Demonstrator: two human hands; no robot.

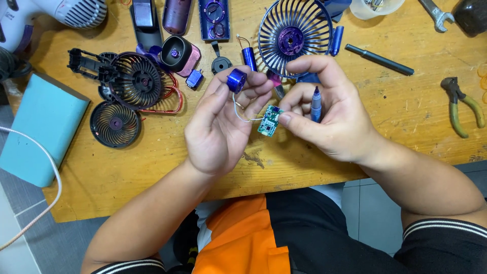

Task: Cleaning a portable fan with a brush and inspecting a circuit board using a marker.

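Note:
My left hand (223, 122) pinches a small blue cylindrical motor (236, 79) between thumb and fingers above the wooden table (152, 162). Thin wires run from the motor down to a small green circuit board (270, 121). My right hand (324, 114) holds that board at its thumb tip and grips a blue screwdriver (316, 104) upright between its fingers. Both hands hover close together, just in front of a blue fan grille (293, 36).
Black fan grilles (134, 78) and fan parts lie at the left. A teal box (43, 127) sits at the table's left edge. A blue battery (249, 57), black rod (379, 59), pliers (461, 104), wrench (436, 14) and white hair dryer (61, 11) lie around.

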